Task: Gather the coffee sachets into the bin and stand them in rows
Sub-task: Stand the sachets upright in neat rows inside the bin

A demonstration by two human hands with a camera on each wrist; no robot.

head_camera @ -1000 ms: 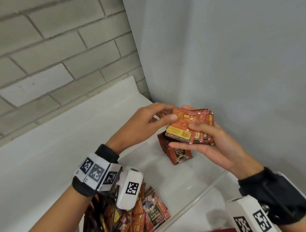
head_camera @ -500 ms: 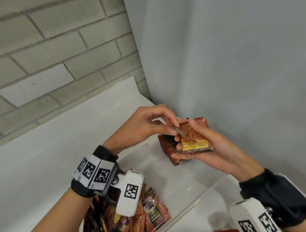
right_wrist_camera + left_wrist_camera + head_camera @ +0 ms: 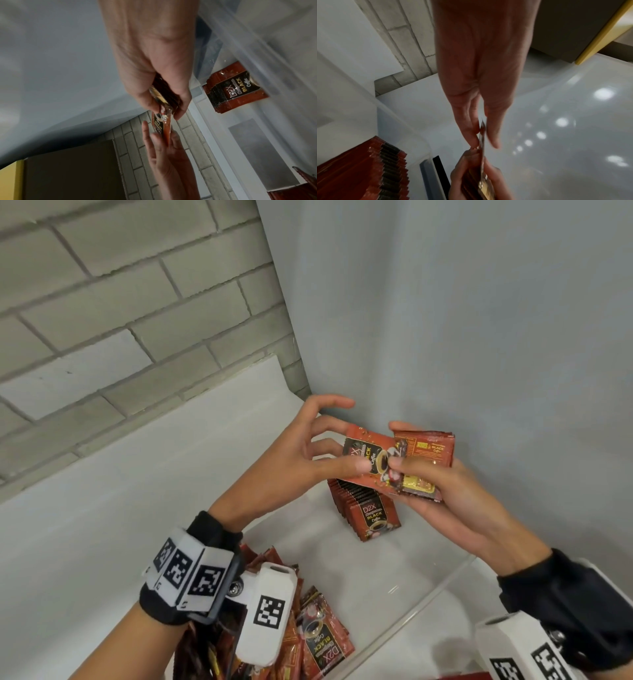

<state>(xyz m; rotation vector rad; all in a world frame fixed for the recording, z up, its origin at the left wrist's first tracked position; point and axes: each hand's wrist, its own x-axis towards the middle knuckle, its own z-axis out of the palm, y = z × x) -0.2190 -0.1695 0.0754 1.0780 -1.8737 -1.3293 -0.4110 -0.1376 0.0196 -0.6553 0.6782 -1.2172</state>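
Pinching one sachet [image 3: 368,463] between thumb and fingers, the left hand [image 3: 301,453] holds it face-up against the bundle [image 3: 431,455]. The right hand [image 3: 455,501], at 3 o'clock of the left, clamps that bundle between thumb and curled fingers. Both hands hover above the clear bin [image 3: 428,594]. Directly below, at 6 o'clock of the hands, one row of sachets [image 3: 366,508] stands upright on the bin floor near the far corner. Loose sachets [image 3: 318,642] lie in a heap at 7 o'clock, under the left wrist. Judged progress: early; one partial row stands, the held bundle and the heap remain to be placed.
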